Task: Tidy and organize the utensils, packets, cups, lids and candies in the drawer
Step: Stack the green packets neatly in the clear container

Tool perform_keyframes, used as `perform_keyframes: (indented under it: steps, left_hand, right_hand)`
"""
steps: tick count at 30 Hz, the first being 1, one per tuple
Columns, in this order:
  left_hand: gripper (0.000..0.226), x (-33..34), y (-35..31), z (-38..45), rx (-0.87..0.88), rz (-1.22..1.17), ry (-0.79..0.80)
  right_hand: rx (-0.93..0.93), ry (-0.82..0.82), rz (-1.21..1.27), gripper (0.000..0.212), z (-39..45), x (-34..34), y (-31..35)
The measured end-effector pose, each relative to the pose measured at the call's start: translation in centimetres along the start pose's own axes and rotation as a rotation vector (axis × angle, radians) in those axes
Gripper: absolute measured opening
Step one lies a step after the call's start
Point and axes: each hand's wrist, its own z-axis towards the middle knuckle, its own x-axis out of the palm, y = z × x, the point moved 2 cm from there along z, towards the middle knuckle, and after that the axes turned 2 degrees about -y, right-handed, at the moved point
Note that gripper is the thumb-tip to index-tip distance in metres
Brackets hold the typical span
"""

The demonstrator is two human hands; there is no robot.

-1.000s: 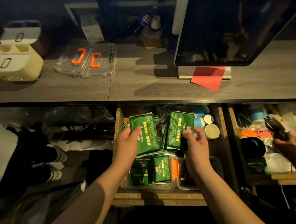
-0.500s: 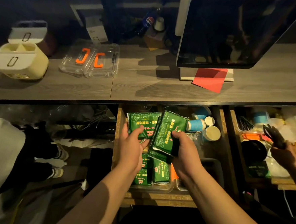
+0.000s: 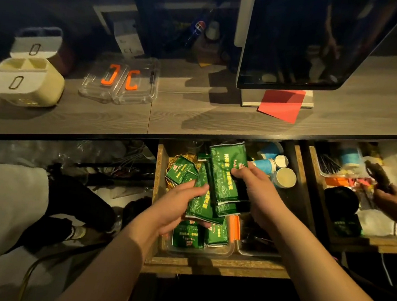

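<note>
The two bundles of green packets, held apart a second ago, have been brought together over the drawer (image 3: 158,194). The left hand (image 3: 177,205) is curled under the lower packets (image 3: 199,209) — the right hand (image 3: 258,192) pinches the upper packet (image 3: 226,173). One stack is apparently being formed.

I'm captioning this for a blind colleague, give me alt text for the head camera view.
Two hands hold a stack of green packets above an open wooden drawer: the left hand supports it from the side, the right hand pinches its top. More green packets lie in a clear tray below, with paper cups behind.
</note>
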Motion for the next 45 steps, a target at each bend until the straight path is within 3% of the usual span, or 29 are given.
perform_keyframes:
  steps: [2,4,8,16,19,21,26,29,32,34,37,40,45]
  left_hand:
    - [0.108,0.7,0.3,0.4,0.049,-0.001,-0.087]
    - [0.11,1.1,0.5,0.8,0.112,-0.043,-0.151]
    - [0.072,2.1,0.8,0.7,0.176,-0.187,-0.184]
    - [0.052,2.1,1.1,0.9,0.233,-0.181,-0.183]
    - [0.054,1.7,1.2,1.0,0.267,-0.162,-0.216]
    - [0.048,1.5,1.1,0.9,0.298,-0.149,-0.223]
    - [0.043,1.2,1.1,0.5,0.347,-0.183,-0.254]
    - [0.055,1.0,1.3,0.4,0.321,-0.194,-0.302]
    - [0.087,1.5,1.8,0.5,0.298,-0.116,-0.292]
    - [0.078,1.5,2.1,1.2,0.348,-0.045,-0.31]
    - [0.112,1.1,3.3,2.4,0.27,0.027,-0.266]
    - [0.114,0.2,4.1,3.2,0.249,0.072,-0.252]
    - [0.112,-1.6,5.2,4.2,0.224,-0.05,-0.331]
  right_hand:
    - [-0.03,-0.011,-0.011,0.013,0.1,0.4,0.0]
    - [-0.065,-0.033,-0.005,0.015,0.0,0.8,0.1]
    - [-0.147,-0.057,-0.067,0.017,-0.2,1.8,0.0]
    - [-0.155,0.012,-0.153,0.027,-1.2,3.2,-1.6]
    - [-0.282,-0.131,-0.327,0.041,-1.3,2.7,-1.7]
    - [-0.34,-0.185,-0.323,0.027,-1.3,2.2,-1.6]
    - [-0.299,-0.111,-0.217,0.009,-1.0,1.3,-1.7]
    - [-0.282,-0.082,-0.229,0.016,-1.1,1.2,-2.1]
    - [-0.278,-0.081,-0.236,0.019,-1.5,1.9,-2.9]
    - [-0.195,-0.039,-0.184,0.032,-1.6,2.6,-3.5]
    - [-0.13,-0.02,-0.205,0.055,-1.4,3.1,-4.0]
    - [-0.126,-0.029,-0.264,0.058,-0.8,3.0,-4.6]
    - [-0.072,0.037,-0.289,0.051,0.1,4.3,-6.1]
